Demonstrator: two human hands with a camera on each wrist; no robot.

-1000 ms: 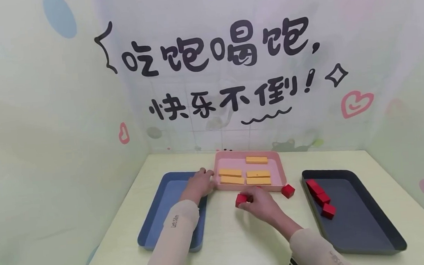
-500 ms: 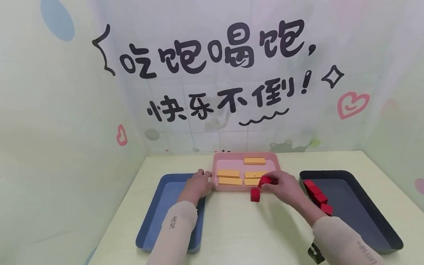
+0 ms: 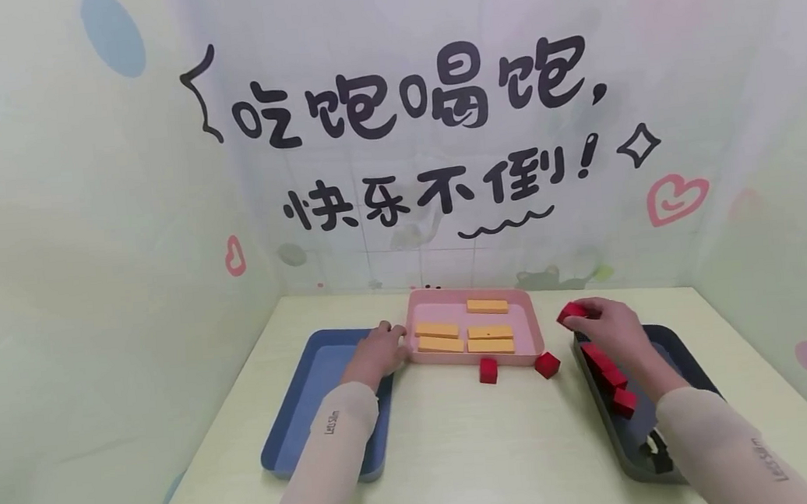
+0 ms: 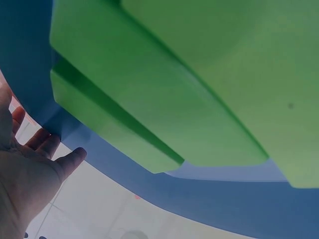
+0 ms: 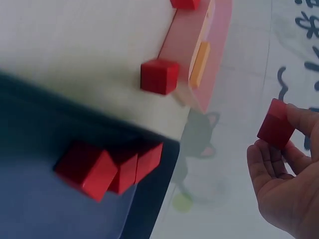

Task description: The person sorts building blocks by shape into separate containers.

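My right hand [image 3: 616, 331] pinches a red cube [image 3: 572, 315] between thumb and fingers, raised near the back left corner of the dark grey tray [image 3: 719, 394]. The right wrist view shows the held cube [image 5: 277, 123] at the fingertips. Two more red cubes [image 3: 487, 371] lie on the table before the pink tray [image 3: 473, 292], and several sit along the dark tray's left side [image 3: 623, 404]. At the back right corner of the blue tray [image 3: 294, 400], my left hand [image 3: 381, 351] has its relaxed fingers at the rim. Green blocks [image 4: 129, 89] fill the left wrist view, hidden in the head view.
Several orange-yellow blocks [image 3: 490, 346] lie flat in the pink tray, at the back of the pale table [image 3: 473, 450]. A printed wall sheet [image 3: 431, 250] stands behind, with side walls at left and right. A dark strap [image 3: 658, 451] hangs by the right sleeve.
My right hand has carried the red cube rightward from the table's middle, past the pink tray's front right corner, to the dark tray's back end. The left hand stays put.
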